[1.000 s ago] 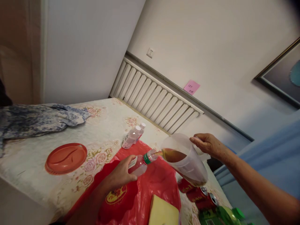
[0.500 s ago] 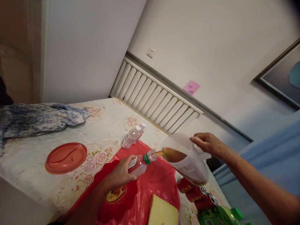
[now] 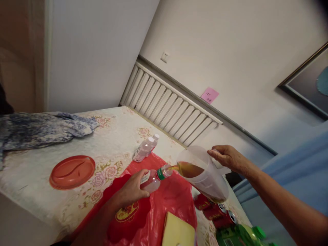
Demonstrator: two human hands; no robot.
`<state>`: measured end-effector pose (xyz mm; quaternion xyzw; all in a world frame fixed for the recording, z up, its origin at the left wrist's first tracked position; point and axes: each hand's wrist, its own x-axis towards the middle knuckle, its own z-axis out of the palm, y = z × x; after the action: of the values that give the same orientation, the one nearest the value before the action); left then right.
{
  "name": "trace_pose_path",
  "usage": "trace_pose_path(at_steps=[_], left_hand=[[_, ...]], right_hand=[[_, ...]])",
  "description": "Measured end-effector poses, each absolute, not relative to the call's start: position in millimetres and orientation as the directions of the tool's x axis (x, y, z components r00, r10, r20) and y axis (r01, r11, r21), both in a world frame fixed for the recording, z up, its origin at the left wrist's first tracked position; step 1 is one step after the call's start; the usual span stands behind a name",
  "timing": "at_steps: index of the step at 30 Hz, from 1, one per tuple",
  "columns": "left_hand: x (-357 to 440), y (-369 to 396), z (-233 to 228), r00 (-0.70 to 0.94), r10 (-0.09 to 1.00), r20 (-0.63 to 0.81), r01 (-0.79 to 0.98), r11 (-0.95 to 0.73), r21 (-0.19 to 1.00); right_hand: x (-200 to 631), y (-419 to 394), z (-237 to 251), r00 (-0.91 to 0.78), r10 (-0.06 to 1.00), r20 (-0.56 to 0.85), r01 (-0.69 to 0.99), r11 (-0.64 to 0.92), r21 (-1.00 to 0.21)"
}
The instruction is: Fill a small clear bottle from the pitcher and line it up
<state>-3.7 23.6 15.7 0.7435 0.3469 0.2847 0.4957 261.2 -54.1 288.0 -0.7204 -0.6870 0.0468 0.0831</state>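
My left hand [image 3: 135, 188] is closed around a clear plastic bottle [image 3: 152, 181] with a green and red label band, its open mouth tilted up to the right. My right hand [image 3: 227, 157] grips the handle of a translucent plastic jug [image 3: 212, 181], which is tipped toward the bottle. Amber-brown liquid [image 3: 191, 169] runs from the jug's lip at the bottle's mouth. How much is inside the bottle I cannot tell. Beneath them lie a red plastic bag [image 3: 176, 194] and a red scalloped tray [image 3: 138, 218] with a gold emblem.
Two capped bottles [image 3: 143, 150] stand behind the bag. Several red cans [image 3: 215, 212] and green bottles [image 3: 238, 235] are at the lower right, near a yellow box-like item [image 3: 178, 232]. An orange divided plate [image 3: 73, 172] and patterned cloth [image 3: 48, 130] lie left. A radiator [image 3: 169, 106] lines the wall.
Hardly anything has moved; both hands keep their places and the liquid still flows. The bottle appears turned slightly in my left hand, showing more red on its label.
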Motion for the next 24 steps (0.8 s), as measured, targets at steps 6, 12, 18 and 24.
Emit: trace_pose_path(at_steps=[6, 12, 18, 24], left_hand=[[-1, 27, 6, 0.592, 0.79, 0.158, 0.116, -0.278, 0.954], [-2, 26, 6, 0.605, 0.778, 0.172, 0.085, -0.278, 0.957], [-2, 27, 1, 0.592, 0.788, 0.168, 0.081, -0.265, 0.961], [-4, 26, 0, 0.571, 0.813, 0.113, 0.133, -0.228, 0.965]], right_hand=[[259, -54, 287, 0.061, 0.997, 0.05, 0.986, -0.053, -0.161], [263, -54, 280, 0.074, 0.996, 0.043, 0.976, -0.064, -0.207], [272, -59, 257, 0.127, 0.991, 0.043, 0.914, -0.1, -0.392], [301, -65, 208, 0.177, 0.984, 0.03, 0.735, -0.112, -0.669]])
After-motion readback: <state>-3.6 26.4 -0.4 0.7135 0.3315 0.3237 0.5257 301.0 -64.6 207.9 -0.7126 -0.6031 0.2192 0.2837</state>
